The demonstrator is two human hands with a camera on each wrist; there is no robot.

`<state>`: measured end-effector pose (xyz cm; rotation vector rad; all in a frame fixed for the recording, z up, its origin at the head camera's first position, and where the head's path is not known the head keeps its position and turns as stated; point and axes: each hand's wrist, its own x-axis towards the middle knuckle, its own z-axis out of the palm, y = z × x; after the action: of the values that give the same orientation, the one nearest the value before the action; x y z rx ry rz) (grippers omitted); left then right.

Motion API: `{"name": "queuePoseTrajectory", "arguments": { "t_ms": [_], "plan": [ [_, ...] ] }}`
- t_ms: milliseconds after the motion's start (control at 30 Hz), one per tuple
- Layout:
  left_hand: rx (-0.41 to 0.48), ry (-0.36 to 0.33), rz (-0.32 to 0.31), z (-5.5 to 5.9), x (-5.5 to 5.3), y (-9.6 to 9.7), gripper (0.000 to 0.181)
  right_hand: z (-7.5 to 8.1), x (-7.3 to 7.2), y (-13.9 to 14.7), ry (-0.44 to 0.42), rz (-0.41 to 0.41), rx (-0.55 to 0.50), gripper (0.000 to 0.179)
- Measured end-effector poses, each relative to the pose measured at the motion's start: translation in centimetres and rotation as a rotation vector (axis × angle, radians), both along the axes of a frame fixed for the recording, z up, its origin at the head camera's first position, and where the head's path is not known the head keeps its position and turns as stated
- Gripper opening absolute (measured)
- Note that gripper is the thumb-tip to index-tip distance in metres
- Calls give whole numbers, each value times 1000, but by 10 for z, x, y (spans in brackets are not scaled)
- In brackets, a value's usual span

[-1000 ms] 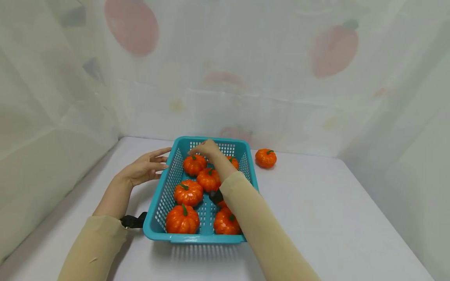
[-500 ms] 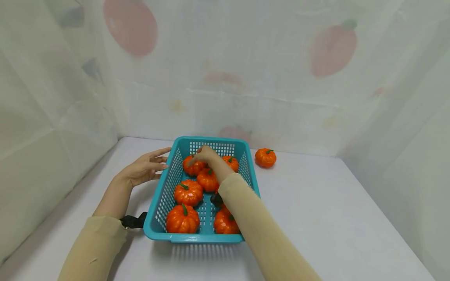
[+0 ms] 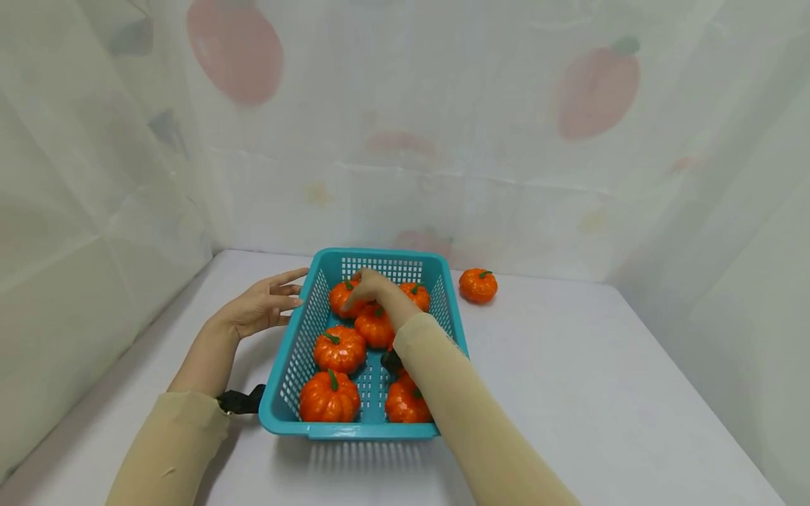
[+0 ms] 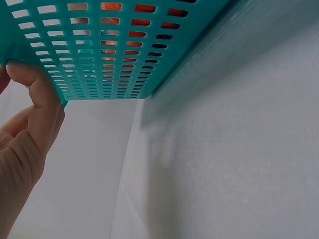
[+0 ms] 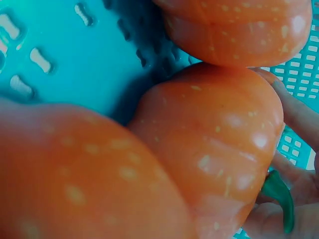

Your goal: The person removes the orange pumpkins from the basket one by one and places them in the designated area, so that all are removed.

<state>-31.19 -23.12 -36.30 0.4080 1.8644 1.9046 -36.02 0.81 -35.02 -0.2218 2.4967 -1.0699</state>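
A turquoise plastic basket (image 3: 287, 365) holds several orange toy pumpkins with green stems. My left hand (image 3: 262, 306) is at its left rim with fingers spread; in the left wrist view, fingertips of the left hand (image 4: 37, 107) touch under the rim. Inside the basket, my right hand (image 3: 380, 292) bends down over the back-left pumpkin (image 3: 340, 294), its thumb side on that pumpkin. The middle pumpkin (image 3: 373, 329) sits just in front of this hand. In the right wrist view, a stemmed pumpkin (image 5: 214, 139) hides most fingertips, so whether they grip is not visible.
One more pumpkin (image 3: 478, 285) lies on the white table (image 3: 569, 372) to the right of the basket's back corner. Two pumpkins stand at the basket's front, the left one (image 3: 329, 397) larger in view. A patterned white curtain (image 3: 506, 140) closes off the back.
My right hand has drawn back from the basket's far wall and come down over the back-left pumpkin. The left hand and basket stay in place.
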Motion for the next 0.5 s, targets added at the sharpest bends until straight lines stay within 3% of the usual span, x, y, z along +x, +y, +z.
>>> {"name": "queuePoseTrajectory", "arguments": {
  "t_ms": [133,500],
  "plan": [
    [14,12,-11,0,-1,-1,76,1,-2,3,23,-7,0,79],
    [11,-5,-7,0,-2,1,75,21,3,16,-53,-92,-208,75]
  ]
}}
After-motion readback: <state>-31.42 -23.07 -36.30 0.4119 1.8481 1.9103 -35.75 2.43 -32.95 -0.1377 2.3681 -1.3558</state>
